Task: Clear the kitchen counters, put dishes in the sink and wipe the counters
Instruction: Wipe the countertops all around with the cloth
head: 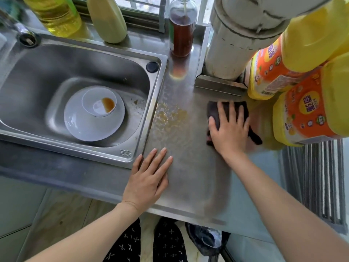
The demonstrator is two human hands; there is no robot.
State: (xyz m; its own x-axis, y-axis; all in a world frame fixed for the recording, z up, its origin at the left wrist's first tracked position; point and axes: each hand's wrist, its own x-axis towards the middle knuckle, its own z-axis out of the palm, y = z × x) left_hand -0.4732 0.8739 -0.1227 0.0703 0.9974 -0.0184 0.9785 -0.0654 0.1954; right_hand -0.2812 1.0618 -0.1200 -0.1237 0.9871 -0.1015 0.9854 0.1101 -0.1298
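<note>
Cloth [212, 110] sits under the flat, open right grip [229, 129]; I'd press firmly, sweeping through the orange spill [170, 116]; left grip [149, 176] flat on tabletop [192, 178].

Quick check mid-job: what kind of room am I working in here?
Most likely a home kitchen: a stainless steel sink holds stacked white bowls, a yellowish spill sits on the steel counter, and an oil bottle and detergent bottles stand nearby.
</note>
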